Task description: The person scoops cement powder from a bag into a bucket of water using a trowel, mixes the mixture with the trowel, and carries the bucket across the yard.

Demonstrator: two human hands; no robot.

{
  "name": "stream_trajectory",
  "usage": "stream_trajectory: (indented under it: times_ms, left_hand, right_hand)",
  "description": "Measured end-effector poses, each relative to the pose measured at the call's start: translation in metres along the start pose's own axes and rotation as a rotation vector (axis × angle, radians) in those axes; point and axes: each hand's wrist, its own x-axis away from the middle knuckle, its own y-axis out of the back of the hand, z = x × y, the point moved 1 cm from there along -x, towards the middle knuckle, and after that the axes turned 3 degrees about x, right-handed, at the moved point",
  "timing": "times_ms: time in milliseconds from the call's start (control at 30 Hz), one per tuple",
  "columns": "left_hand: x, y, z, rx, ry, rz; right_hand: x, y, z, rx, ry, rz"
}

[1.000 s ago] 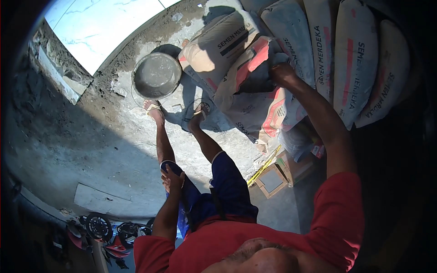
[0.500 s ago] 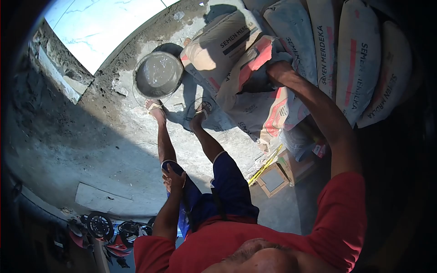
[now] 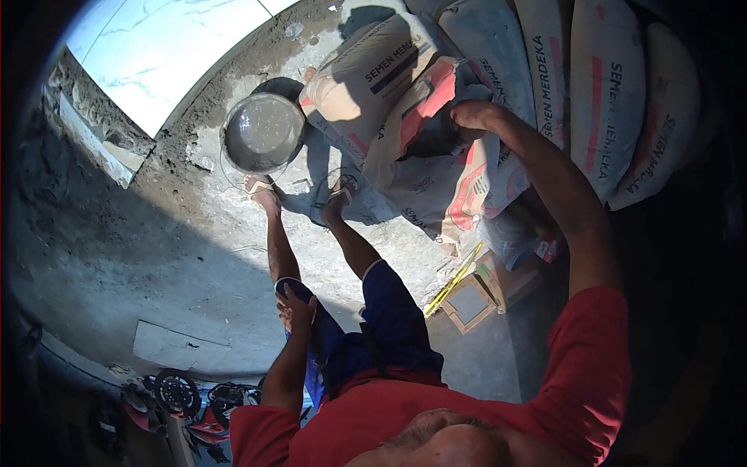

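My right hand reaches into the torn mouth of an opened cement bag. Its fingers look curled, but their tips and whatever they may hold are lost in the bag's dark inside. The bag's red-and-brown paper flap stands up beside the hand. My left hand rests on my left knee, over the blue shorts, with the fingers spread. A round black bucket of grey, wet-looking material stands on the ground just beyond my left foot.
Another cement bag lies behind the opened one, and several more bags lean in a row at right. A wooden frame and a yellow strip lie near my right leg. White tiles edge the far left; motorcycle parts show lower left.
My right hand has lifted slightly, and more of it shows at the bag's mouth. The whole view has shifted a little. My left hand stays on the knee.
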Motion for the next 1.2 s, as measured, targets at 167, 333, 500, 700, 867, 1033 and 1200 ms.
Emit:
stream_trajectory:
  times_ms: [167, 333, 500, 700, 867, 1033, 1200]
  left_hand:
    - [-0.003, -0.006, 0.003, -0.027, 0.001, -0.018]
    - [-0.003, -0.008, 0.001, -0.044, 0.013, -0.031]
    - [-0.001, -0.008, 0.0, -0.059, 0.016, -0.024]
    - [-0.005, -0.017, -0.001, -0.086, 0.02, -0.045]
    - [-0.003, -0.016, -0.005, -0.079, 0.013, -0.042]
    - [0.0, -0.017, -0.01, -0.088, 0.03, -0.048]
    - [0.004, -0.014, -0.015, -0.105, 0.025, -0.07]
  right_hand:
    - [0.033, 0.015, 0.02, -0.137, -0.046, 0.141]
    - [0.037, 0.003, 0.016, -0.366, 0.048, 0.099]
    - [0.042, -0.009, 0.004, -0.438, 0.061, 0.084]
    - [-0.014, -0.074, -0.052, -0.491, 0.23, 0.015]
    - [-0.013, -0.09, -0.049, -0.782, 0.529, -0.113]
    - [0.027, -0.08, -0.03, -0.857, 0.345, -0.109]
    - [0.041, -0.085, -0.037, -1.0, 0.257, -0.109]
